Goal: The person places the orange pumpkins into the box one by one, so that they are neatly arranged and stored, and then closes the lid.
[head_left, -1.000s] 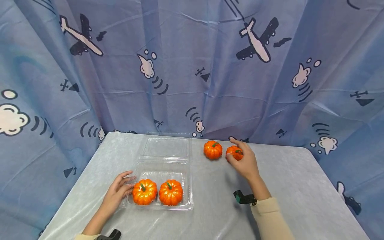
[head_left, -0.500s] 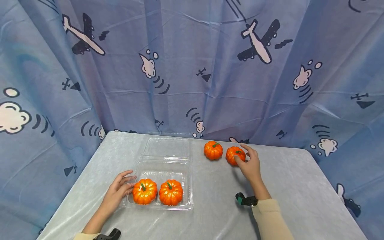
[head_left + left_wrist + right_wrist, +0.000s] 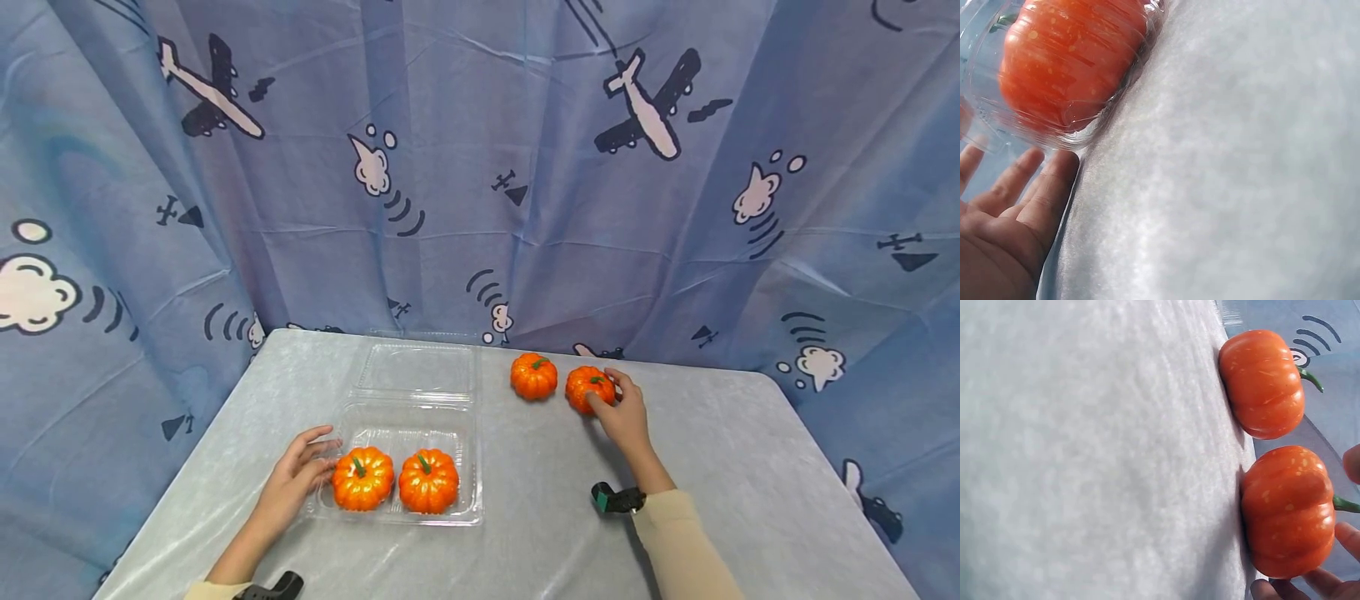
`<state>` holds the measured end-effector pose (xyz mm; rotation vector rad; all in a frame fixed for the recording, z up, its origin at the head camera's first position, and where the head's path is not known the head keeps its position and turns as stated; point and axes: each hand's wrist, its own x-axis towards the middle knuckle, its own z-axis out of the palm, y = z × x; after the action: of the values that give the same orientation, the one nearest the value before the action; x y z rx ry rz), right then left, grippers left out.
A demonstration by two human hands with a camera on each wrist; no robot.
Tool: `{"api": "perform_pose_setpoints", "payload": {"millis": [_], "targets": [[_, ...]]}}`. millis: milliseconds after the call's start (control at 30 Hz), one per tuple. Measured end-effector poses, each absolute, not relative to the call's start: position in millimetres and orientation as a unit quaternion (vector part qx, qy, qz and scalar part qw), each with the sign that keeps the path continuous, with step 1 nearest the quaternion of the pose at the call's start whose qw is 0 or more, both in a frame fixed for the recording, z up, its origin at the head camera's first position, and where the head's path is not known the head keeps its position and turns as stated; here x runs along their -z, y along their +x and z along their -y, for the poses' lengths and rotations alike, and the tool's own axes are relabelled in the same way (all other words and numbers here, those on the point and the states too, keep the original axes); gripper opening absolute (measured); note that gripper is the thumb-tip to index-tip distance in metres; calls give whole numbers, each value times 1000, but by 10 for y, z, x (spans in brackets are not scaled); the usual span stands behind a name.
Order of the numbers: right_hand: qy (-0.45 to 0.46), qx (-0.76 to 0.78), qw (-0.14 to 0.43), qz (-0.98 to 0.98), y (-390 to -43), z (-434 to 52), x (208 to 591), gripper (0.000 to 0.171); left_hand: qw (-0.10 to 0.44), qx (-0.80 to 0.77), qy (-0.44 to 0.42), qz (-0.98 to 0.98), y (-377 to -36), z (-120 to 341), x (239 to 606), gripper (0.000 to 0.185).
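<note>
My left hand [image 3: 288, 479] rests against the left side of a clear plastic clamshell container [image 3: 408, 415], its fingers loosely spread. In the left wrist view its fingertips lie right at the container's wall, beside an orange pumpkin [image 3: 1072, 62] inside. A second pumpkin [image 3: 428, 482] sits in the container to the right of that one. At the back, my right hand [image 3: 626, 421] reaches round the right side of a small pumpkin [image 3: 589, 389] standing on the table. Its lower fingertips [image 3: 1266, 590] come to the pumpkin's side, while another digit stays apart near the green stem.
Another pumpkin [image 3: 533, 377] stands on the table just left of the one at my right hand. The container's lid [image 3: 416, 368] lies folded open toward the back. A blue curtain [image 3: 480, 167] hangs behind the pale cloth-covered table [image 3: 540, 500].
My right hand has shifted slightly right and down from over the back right pumpkin to its right side, uncovering more of it. The left hand has stayed at the container.
</note>
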<state>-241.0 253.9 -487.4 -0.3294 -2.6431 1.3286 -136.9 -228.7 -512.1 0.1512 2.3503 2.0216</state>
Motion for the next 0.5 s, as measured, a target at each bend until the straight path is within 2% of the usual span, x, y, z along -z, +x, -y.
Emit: {"api": "perform_pose_setpoints", "payload": {"millis": [500], "targets": [[-113,-443,58,888,-2432,-2597,4906,59,26,-654,48,-755,-1371,2284,5121,44]]}}
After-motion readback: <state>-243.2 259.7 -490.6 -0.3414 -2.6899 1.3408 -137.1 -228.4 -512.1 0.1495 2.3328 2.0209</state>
